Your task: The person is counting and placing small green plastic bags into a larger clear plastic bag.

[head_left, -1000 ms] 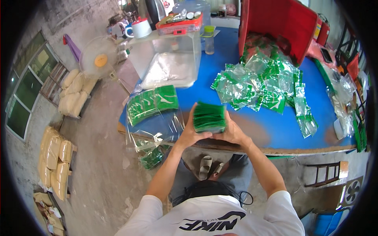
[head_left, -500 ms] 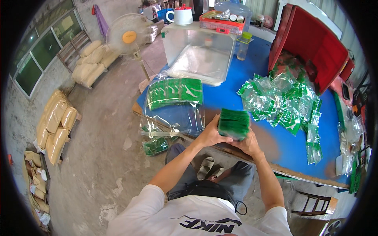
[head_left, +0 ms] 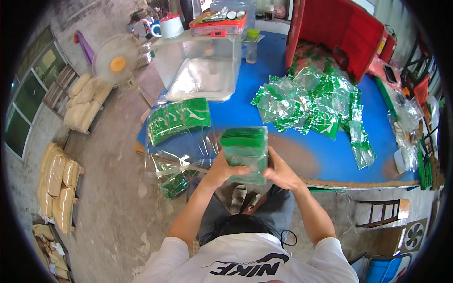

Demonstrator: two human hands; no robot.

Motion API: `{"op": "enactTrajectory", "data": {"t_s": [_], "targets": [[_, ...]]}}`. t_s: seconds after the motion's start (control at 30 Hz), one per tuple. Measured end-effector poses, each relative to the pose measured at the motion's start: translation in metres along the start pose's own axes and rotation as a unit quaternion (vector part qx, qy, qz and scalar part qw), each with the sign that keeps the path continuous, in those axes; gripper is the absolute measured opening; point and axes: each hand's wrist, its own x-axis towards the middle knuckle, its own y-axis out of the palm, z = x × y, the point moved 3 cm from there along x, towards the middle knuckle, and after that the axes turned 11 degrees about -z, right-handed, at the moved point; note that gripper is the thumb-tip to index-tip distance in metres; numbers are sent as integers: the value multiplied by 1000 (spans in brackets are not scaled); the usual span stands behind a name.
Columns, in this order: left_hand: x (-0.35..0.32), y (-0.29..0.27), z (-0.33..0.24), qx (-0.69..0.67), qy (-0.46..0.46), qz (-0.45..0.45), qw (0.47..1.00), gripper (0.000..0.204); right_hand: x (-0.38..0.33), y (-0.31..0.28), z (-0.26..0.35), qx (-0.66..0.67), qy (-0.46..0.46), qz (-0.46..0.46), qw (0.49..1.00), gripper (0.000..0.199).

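A thick stack of clear plastic bags with green ends (head_left: 244,153) is held up over the front edge of the blue table. My left hand (head_left: 221,170) is closed round its left side, the thumb lying across its face. At the stack's right side is my right hand (head_left: 283,173), fingers curled against the edge and partly hidden behind it. To the left, a neat row of green-printed packs (head_left: 181,118) lies in a large clear bag (head_left: 179,150) that hangs over the table edge. Beyond my right hand spreads a loose heap of green and clear bags (head_left: 306,101).
The heap spills from a tipped red crate (head_left: 337,35). A clear plastic bin (head_left: 200,70) at the back carries a white jug (head_left: 169,27) and a red tray (head_left: 218,23). Nearby stands a yellow-lidded bottle (head_left: 251,47). A fan (head_left: 117,61) and tan sacks (head_left: 56,177) are at left.
The stack has turned so its broad clear face shows, where its green ends faced up before. My hands have shifted along its sides. The whole view has swung right.
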Motion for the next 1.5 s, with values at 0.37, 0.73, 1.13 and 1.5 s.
{"op": "enactTrajectory", "data": {"t_s": [0.37,0.73,1.13,1.5], "targets": [[-8,25,35,43,115,-158,980,90,1,-7,-16,66,101,-104,987,84],[-14,48,63,-130,56,-161,977,53,-15,10,-16,224,112,-209,945,73],[-32,27,7,231,155,2,961,90,3,-18,68,-391,-89,65,914,110],[-46,27,41,50,238,-267,933,58,-33,39,17,-111,-81,-56,989,70]]}}
